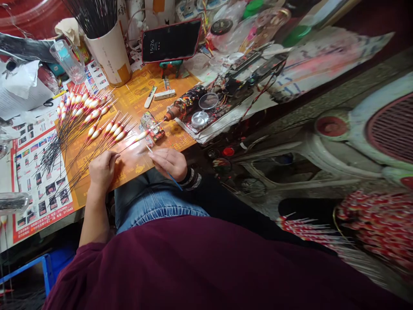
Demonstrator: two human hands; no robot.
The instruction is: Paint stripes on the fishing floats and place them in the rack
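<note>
A fishing float (141, 136) with a white, yellow and red body lies nearly level over the near part of the table, its tip reaching the orange-brown nose of a paint-spattered motor tool (190, 101). My left hand (102, 168) pinches the float's thin dark stem at its lower end. In my right hand (171, 162) is a slim paintbrush (175, 181) with a blue handle, its pale end pointing at the float. Whether that end touches the float I cannot tell. Behind the float sits a small paint-smeared block (152, 126).
Several similar floats (112, 127) lie left of my hands, beside a larger bunch (82, 105). A phone (171, 41) stands at the back near a white container (109, 56) of dark rods. Small round dishes (200, 119) sit by the motor. Finished-looking floats (380, 228) fill the lower right.
</note>
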